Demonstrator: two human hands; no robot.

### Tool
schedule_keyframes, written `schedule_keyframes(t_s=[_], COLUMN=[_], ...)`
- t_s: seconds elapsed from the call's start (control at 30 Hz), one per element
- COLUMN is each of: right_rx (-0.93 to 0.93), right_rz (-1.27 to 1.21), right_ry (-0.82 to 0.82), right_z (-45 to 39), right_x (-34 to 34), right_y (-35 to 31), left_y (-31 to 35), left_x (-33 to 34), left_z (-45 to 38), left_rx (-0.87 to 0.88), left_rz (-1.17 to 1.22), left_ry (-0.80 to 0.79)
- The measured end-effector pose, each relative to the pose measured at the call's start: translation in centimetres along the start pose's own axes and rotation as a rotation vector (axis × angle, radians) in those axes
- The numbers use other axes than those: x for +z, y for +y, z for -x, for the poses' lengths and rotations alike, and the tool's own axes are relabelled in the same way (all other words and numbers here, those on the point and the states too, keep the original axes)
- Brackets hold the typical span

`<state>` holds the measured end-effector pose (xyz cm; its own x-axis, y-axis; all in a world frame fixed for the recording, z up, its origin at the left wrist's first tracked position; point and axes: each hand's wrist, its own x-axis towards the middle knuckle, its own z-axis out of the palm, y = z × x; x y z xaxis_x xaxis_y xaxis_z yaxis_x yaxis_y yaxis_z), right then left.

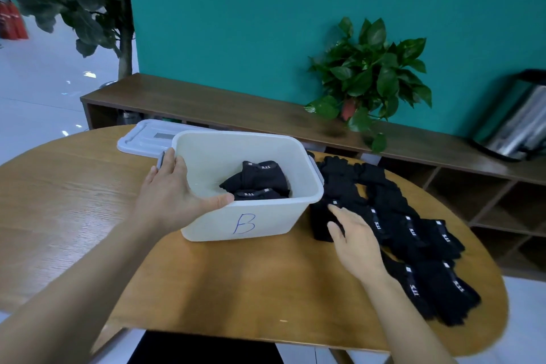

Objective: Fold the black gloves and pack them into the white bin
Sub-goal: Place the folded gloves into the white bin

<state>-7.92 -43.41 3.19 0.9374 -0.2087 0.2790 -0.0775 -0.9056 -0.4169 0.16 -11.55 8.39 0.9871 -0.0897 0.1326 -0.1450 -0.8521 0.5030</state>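
A lid [141, 139] lies behind the white bin [260, 219] on the table [74, 186]. The left hand [171, 189] grips the bin's near-left corner; folded gloves [257, 180] lie inside. The right hand [354, 242], fingers straight, touches the gloves [413, 233] spread toward the table's right edge.

Silver appliance [515, 118] cut off right.
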Motion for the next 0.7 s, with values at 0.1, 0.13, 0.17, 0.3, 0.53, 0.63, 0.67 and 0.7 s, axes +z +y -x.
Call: schedule_keyframes(t_s=[0.1, 0.13, 0.17, 0.3, 0.53, 0.63, 0.67, 0.7], right_rx=[0.030, 0.038, 0.045, 0.099, 0.159, 0.118, 0.105, 0.088], right_rz=[0.153, 0.207, 0.250, 0.383, 0.473, 0.509, 0.515, 0.522], right_ry=[-0.091, -0.127, -0.163, -0.278, -0.377, -0.379, -0.376, -0.372], right_z=[-0.9, -1.5, -2.3, -5.4, -5.8, -4.9, -4.4, -3.9], right_x=[1.1, 1.4, 1.7, 3.5, 5.5, 5.3, 5.3, 5.2], right_y=[1.4, 1.5, 1.5, 1.7, 2.9, 3.0, 3.0, 3.0], left_y=[0.4, 0.4, 0.3, -0.6, -1.0, -0.9, -0.9, -1.0], left_x=[0.1, 0.2, 0.3, 0.8, 1.1, 1.1, 1.1, 1.1], left_z=[-0.7, -1.0, -1.3, -2.6, -3.3, -3.4, -3.4, -3.4], left_rx=[-0.006, -0.006, -0.010, -0.012, 0.043, 0.041, 0.042, 0.043], left_rz=[0.001, 0.007, 0.014, 0.019, 0.061, 0.039, 0.033, 0.031], left_ry=[0.000, -0.003, -0.009, -0.001, 0.021, 0.019, 0.017, 0.015])
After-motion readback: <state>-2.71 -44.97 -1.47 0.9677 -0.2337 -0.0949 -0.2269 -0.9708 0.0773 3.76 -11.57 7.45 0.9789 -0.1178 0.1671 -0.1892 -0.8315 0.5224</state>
